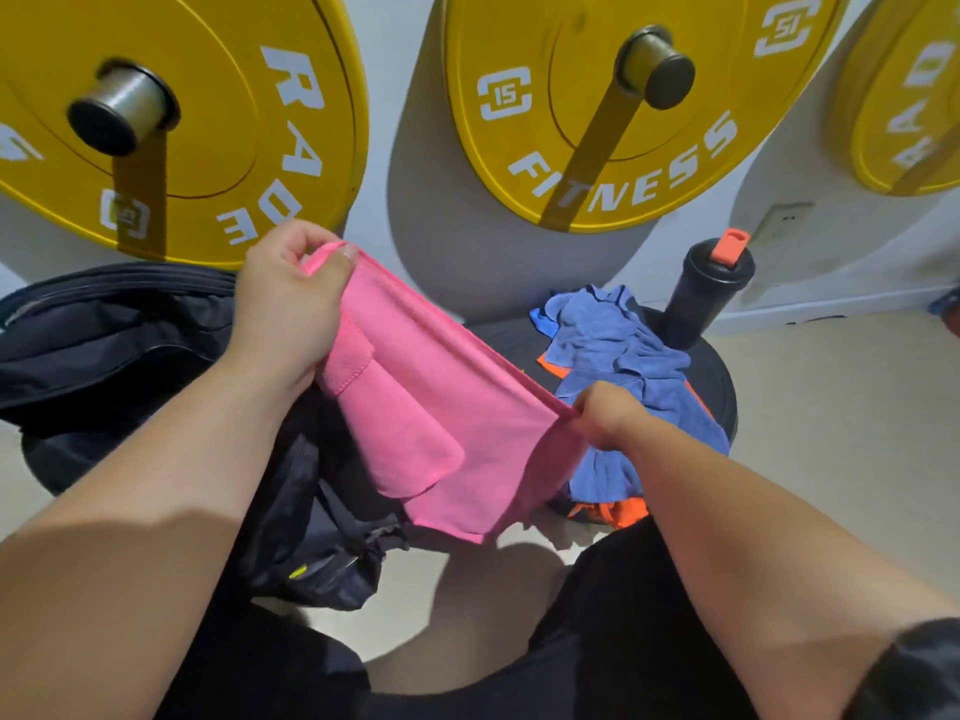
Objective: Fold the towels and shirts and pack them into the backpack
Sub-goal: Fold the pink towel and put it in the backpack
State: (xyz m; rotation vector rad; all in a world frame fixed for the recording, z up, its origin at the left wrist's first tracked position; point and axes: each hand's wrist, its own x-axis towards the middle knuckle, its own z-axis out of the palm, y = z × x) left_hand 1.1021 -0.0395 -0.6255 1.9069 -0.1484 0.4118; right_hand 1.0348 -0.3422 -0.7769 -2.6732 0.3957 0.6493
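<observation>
Pink microfibre towel (441, 407) hangs in the air between both hands, above the person's lap. The left hand (283, 309) is pinched closed on the upper corner, thumb on top, and the right hand (605, 415) is clamped on the lower corner. The stretched top edge makes the long axis; it runs from upper left down to lower right. Below this edge the cloth hangs doubled, with a smaller folded flap on the near side.

Left of the towel lies the black backpack (104, 345). Its top is toward the wall, and I cannot tell what is inside it. A dark garment (317, 537) hangs just beside it, under the towel.

On the right, a crumpled blue towel (618, 350) lies over an orange cloth (618, 511) on a black round surface (722, 387). A black shaker bottle (701, 293) with an orange cap stands behind them. Yellow weight plates (587, 106) hang on the wall behind, near the left hand. The pale floor (841, 433) at the right is open.
</observation>
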